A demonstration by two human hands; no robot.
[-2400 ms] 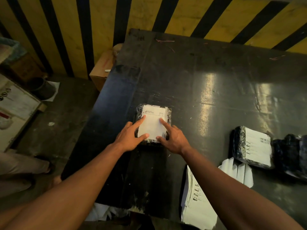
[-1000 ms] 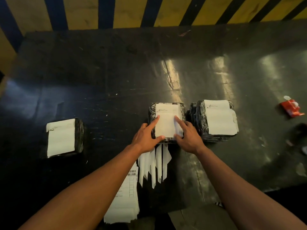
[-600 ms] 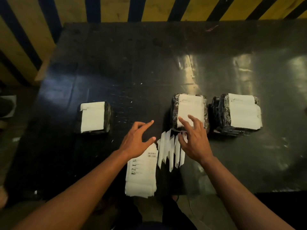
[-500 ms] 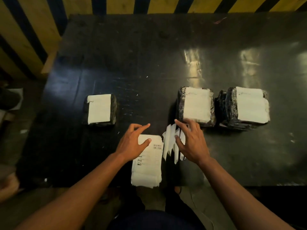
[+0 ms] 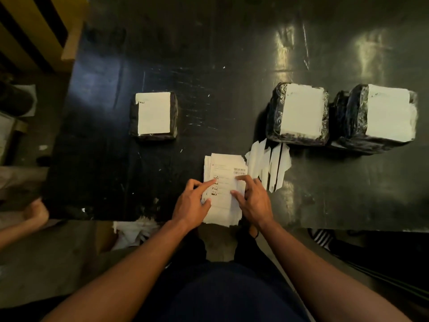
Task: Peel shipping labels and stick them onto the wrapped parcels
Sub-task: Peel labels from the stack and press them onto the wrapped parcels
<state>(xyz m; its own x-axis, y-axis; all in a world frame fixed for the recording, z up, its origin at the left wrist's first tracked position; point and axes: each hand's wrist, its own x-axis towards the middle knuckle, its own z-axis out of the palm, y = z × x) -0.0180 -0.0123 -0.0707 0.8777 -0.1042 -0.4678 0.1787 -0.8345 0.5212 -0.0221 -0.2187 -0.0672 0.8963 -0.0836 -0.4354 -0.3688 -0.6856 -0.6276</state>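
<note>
Stack of shipping labels (image 5: pixel 224 182) at the near edge of the black table (image 5: pixel 209 54), its lowest sheets overhanging the edge; the top sheet shows a barcode at its upper right and a column of dark marks down its left side. Left hand (image 5: pixel 191 204) rests on the stack's left margin, index finger extended across the printed column, thumb at the sheet's edge, the remaining fingers loosely bent and holding nothing. Right hand (image 5: pixel 254 201) lies on the stack's right side with fingers bent, fingertips and thumb pressing the top sheet (whether a corner is pinched between them cannot be told). Just right of the stack, touching it, a fan of white backing strips (image 5: pixel 267 163). Beyond the strips, two wrapped parcels in black film, each with a white label on top: the middle parcel (image 5: pixel 299 112) and, just beside it, the right parcel (image 5: pixel 383 112). Well apart to the left, a smaller labelled left parcel (image 5: pixel 154 115). Far left, a yellow-and-black striped wall (image 5: pixel 34 31). Below the table edge, crumpled white paper (image 5: pixel 134 233) on the floor.
</note>
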